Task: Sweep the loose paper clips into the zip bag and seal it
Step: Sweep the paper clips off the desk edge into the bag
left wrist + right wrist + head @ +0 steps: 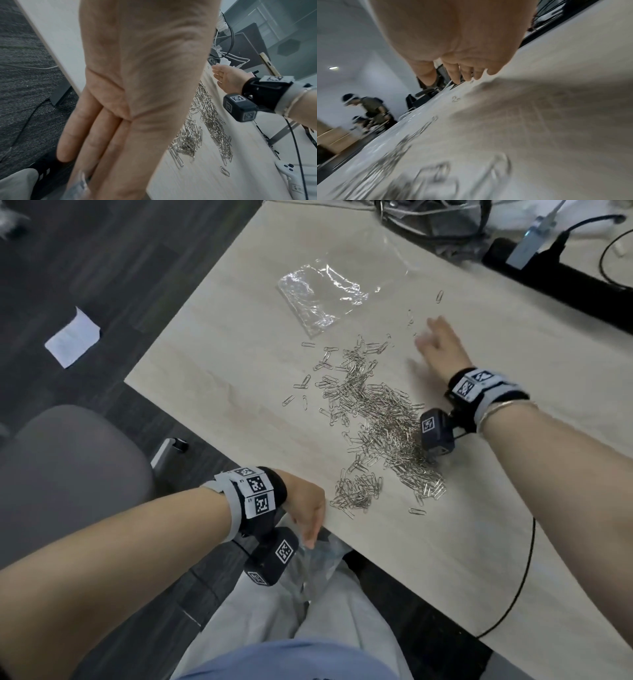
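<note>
A wide heap of silver paper clips lies on the light wooden table. My right hand is open and blurred, fingers spread low over the table beyond the heap, near a few stray clips. My left hand hangs at the table's near edge, fingers pointing down, and holds the top of a clear zip bag that hangs below the edge over my lap. How my thumb lies on the bag is hidden.
A second crumpled clear bag lies flat on the table behind the clips. Cables and a black power strip line the far right. A black cable crosses the near right corner. A grey chair and white paper are at left.
</note>
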`<state>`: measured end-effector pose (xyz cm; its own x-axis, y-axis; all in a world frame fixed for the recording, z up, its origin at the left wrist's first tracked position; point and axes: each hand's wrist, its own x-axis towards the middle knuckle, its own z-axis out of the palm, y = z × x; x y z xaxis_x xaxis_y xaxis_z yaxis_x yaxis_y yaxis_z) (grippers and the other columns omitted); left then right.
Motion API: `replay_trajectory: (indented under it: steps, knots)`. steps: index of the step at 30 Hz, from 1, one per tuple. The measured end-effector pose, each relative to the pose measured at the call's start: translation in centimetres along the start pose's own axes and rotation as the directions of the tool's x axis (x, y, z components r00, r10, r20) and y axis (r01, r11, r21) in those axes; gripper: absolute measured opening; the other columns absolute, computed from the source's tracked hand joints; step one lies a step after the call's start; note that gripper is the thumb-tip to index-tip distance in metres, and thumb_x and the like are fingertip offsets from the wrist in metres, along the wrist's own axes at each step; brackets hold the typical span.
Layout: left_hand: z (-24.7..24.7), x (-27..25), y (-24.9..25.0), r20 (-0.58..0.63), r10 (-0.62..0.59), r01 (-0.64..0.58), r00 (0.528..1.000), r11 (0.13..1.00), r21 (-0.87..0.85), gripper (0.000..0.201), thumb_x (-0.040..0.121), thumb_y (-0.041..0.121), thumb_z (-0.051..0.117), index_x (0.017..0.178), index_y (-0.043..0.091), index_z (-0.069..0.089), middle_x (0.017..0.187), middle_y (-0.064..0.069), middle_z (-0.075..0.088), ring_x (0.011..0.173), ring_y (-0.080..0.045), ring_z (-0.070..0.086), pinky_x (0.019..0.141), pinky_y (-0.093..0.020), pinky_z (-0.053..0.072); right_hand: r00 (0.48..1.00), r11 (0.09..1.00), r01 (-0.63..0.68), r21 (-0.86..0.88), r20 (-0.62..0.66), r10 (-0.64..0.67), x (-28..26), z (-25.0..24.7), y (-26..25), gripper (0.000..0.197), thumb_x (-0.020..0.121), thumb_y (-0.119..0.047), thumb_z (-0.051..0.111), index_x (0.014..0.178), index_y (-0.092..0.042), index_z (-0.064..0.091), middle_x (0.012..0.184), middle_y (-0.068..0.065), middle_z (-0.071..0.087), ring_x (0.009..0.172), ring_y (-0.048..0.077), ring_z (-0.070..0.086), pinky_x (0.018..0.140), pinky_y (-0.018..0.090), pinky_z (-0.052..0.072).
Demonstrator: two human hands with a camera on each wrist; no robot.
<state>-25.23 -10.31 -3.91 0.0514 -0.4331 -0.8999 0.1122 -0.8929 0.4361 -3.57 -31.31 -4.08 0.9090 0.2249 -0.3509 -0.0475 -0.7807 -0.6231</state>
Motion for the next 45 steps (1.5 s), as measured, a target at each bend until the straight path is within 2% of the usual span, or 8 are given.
replay_trajectory:
  steps: [6, 11, 17, 22, 31, 35, 38, 45]
  knots:
    - [-0.1, 0.9, -1.0, 0.034, -0.004, 0.005, 0.999, 1.0, -0.011, 0.018, 0.061, 0.035, 0.083, 0.073, 0.024, 0.077, 0.072, 0.009, 0.073, 0.095, -0.02, 0.068, 0.097, -0.047, 0.05, 0.997, 0.981, -0.072, -0.18, -0.006, 0.072, 6.4, -0.3, 0.1, 0.063, 0.099, -0.034, 0.035, 0.15, -0.008, 0.009, 0.159, 0.011, -0.004, 0.146, 0.025, -0.006, 0.116, 0.045, -0.006]
    - [-0.2, 1.1, -1.0, 0.045, 0.011, -0.009, 0.999, 0.999, -0.044, 0.015, 0.066, 0.03, 0.082, 0.076, 0.02, 0.076, 0.069, 0.012, 0.071, 0.083, -0.008, 0.065, 0.1, -0.04, 0.048, 0.997, 0.974, -0.08, -0.211, -0.026, 0.077, 8.8, -0.3, -0.3, 0.065, 0.098, -0.036, 0.032, 0.149, -0.007, 0.005, 0.158, 0.011, -0.006, 0.146, 0.024, -0.008, 0.116, 0.044, -0.006]
    - [-0.2, 1.0, -0.7, 0.048, -0.012, 0.013, 0.999, 1.0, -0.016, 0.018, 0.065, 0.032, 0.083, 0.077, 0.02, 0.076, 0.08, 0.003, 0.074, 0.097, -0.019, 0.067, 0.1, -0.042, 0.048, 0.989, 0.955, 0.041, -0.295, 0.145, 0.002, 7.4, 1.6, -2.1, 0.062, 0.1, -0.038, 0.027, 0.149, -0.006, 0.007, 0.157, 0.015, -0.007, 0.146, 0.029, -0.009, 0.116, 0.048, -0.005]
    - [-0.1, 0.9, -0.7, 0.048, -0.042, 0.043, 0.998, 0.999, -0.033, 0.02, 0.066, 0.032, 0.082, 0.079, 0.018, 0.077, 0.082, 0.0, 0.075, 0.098, -0.021, 0.068, 0.099, -0.038, 0.049, 0.915, 0.878, 0.324, -0.352, 0.353, -0.196, 2.6, 5.0, -3.6, 0.065, 0.098, -0.047, 0.022, 0.15, -0.013, 0.003, 0.156, 0.015, -0.011, 0.144, 0.031, -0.012, 0.115, 0.047, -0.008]
    - [0.0, 0.5, -0.4, 0.067, -0.029, 0.03, 0.997, 0.999, -0.012, 0.014, 0.066, 0.034, 0.081, 0.074, 0.024, 0.076, 0.085, -0.003, 0.075, 0.099, -0.025, 0.068, 0.097, -0.044, 0.05, 0.772, 0.872, 0.446, -0.2, 0.578, -0.263, -5.8, 6.6, -3.1, 0.054, 0.1, -0.037, 0.031, 0.148, -0.016, 0.02, 0.158, 0.007, -0.002, 0.146, 0.022, -0.008, 0.116, 0.038, -0.009]
    - [0.0, 0.5, -0.8, 0.046, -0.007, 0.008, 0.999, 1.0, -0.019, 0.018, 0.065, 0.035, 0.08, 0.076, 0.02, 0.076, 0.077, -0.002, 0.074, 0.085, -0.021, 0.066, 0.097, -0.046, 0.048, 0.858, 0.931, 0.363, -0.031, 0.4, -0.321, -5.1, 5.9, -3.2, 0.044, 0.096, -0.04, 0.043, 0.135, -0.021, 0.047, 0.153, 0.001, 0.026, 0.139, 0.017, 0.029, 0.117, 0.038, 0.02]
    - [0.2, 0.6, -0.9, 0.014, -0.001, 0.002, 1.0, 1.0, -0.031, 0.015, 0.066, 0.033, 0.081, 0.074, 0.021, 0.076, 0.069, 0.007, 0.072, 0.084, -0.016, 0.067, 0.099, -0.042, 0.049, 0.913, 0.948, 0.316, 0.033, 0.26, -0.313, -3.1, 6.0, -4.5, 0.047, 0.094, -0.043, 0.047, 0.135, -0.02, 0.046, 0.147, 0.002, 0.029, 0.132, 0.018, 0.038, 0.114, 0.038, 0.03]
    - [0.2, 0.4, -0.6, -0.015, 0.021, -0.022, 1.0, 0.998, -0.063, 0.009, 0.071, 0.024, 0.08, 0.076, 0.017, 0.076, 0.069, 0.01, 0.07, 0.071, -0.004, 0.062, 0.094, -0.032, 0.052, 0.93, 0.94, 0.283, -0.191, 0.294, -0.22, 0.8, 9.2, -7.9, 0.061, 0.099, -0.037, 0.033, 0.15, -0.012, 0.011, 0.158, 0.011, -0.006, 0.146, 0.023, -0.007, 0.116, 0.041, -0.008]
